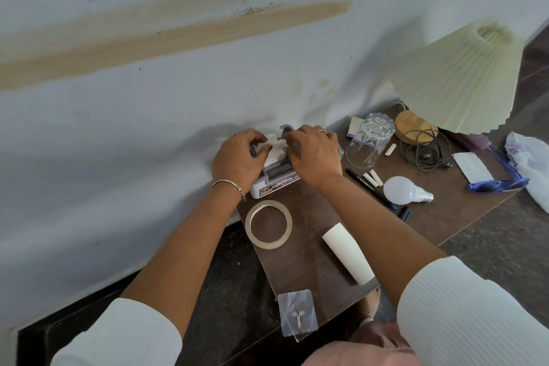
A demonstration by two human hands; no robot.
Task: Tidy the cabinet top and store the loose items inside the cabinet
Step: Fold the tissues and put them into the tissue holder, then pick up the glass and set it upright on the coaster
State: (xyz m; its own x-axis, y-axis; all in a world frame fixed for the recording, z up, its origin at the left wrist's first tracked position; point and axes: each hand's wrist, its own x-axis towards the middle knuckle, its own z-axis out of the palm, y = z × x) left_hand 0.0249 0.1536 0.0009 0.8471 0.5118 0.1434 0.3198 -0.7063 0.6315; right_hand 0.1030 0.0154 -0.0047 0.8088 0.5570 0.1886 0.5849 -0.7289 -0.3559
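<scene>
A small grey and white plastic box (269, 183) stands at the far left of the brown cabinet top (309, 258), against the wall. My left hand (237, 159) and my right hand (313, 154) are both on top of it, fingers curled, pinching a white piece (274, 150) at the box's top. Loose on the top lie a tape ring (269, 224), a white tube (347, 252), a white bulb (401, 189), a black pen (368, 187), white chalk pieces (372, 179) and a clear hook pad (298, 313).
An upturned glass (367, 140), a coiled black cable (423, 150), a white packet (472, 168) and blue sunglasses (502, 180) lie to the right. A lamp with a pleated shade (457, 77) stands at the back right. A plastic bag (531, 163) lies beyond the edge.
</scene>
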